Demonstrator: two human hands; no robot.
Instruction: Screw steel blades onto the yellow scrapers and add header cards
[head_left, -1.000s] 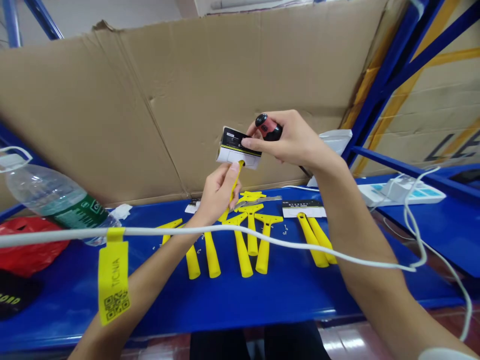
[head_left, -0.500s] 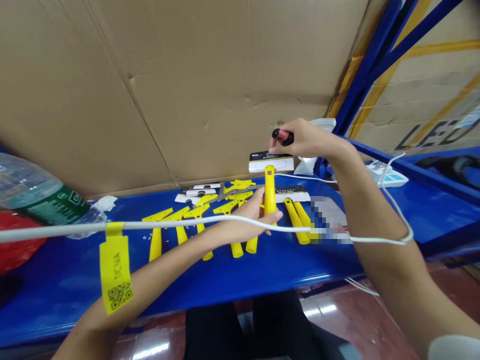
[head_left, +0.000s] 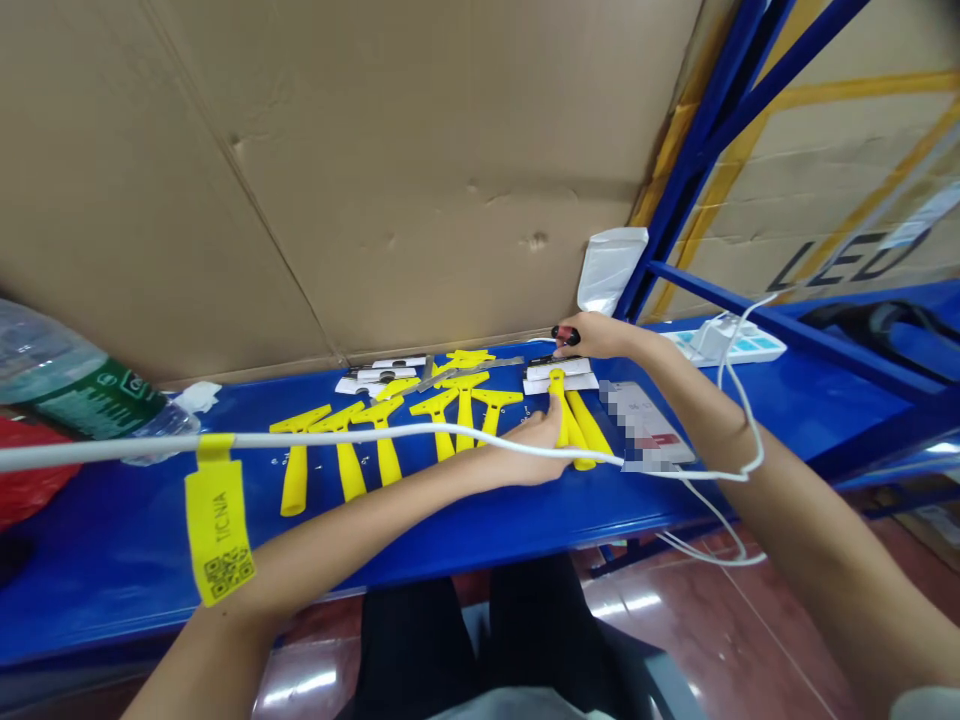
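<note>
My left hand (head_left: 536, 450) is closed around the yellow handle of a scraper (head_left: 557, 383), whose black-and-white head lies at its far end. In my right hand (head_left: 604, 336) is a screwdriver (head_left: 567, 336) with a red and black handle, held just above that head; its tip cannot be made out. Right beside the held scraper lie yellow-handled scrapers (head_left: 591, 425), their heads overlapping its head. Left of my left hand, several yellow scraper handles (head_left: 296, 480) are laid in a row. Behind them are black-and-white sleeved blades (head_left: 386, 375) and small yellow pieces (head_left: 469, 358).
A white cable (head_left: 420, 431) with a yellow tag (head_left: 219, 530) crosses in front of my arms. A bottle (head_left: 97, 390) lies at left on the blue shelf (head_left: 450, 535). A phone (head_left: 645, 425) and power strip (head_left: 739, 345) lie right; cardboard (head_left: 412, 180) stands behind.
Both hands have come down with the scraper and screwdriver, from above the shelf to beside the scrapers at right. The view has shifted slightly.
</note>
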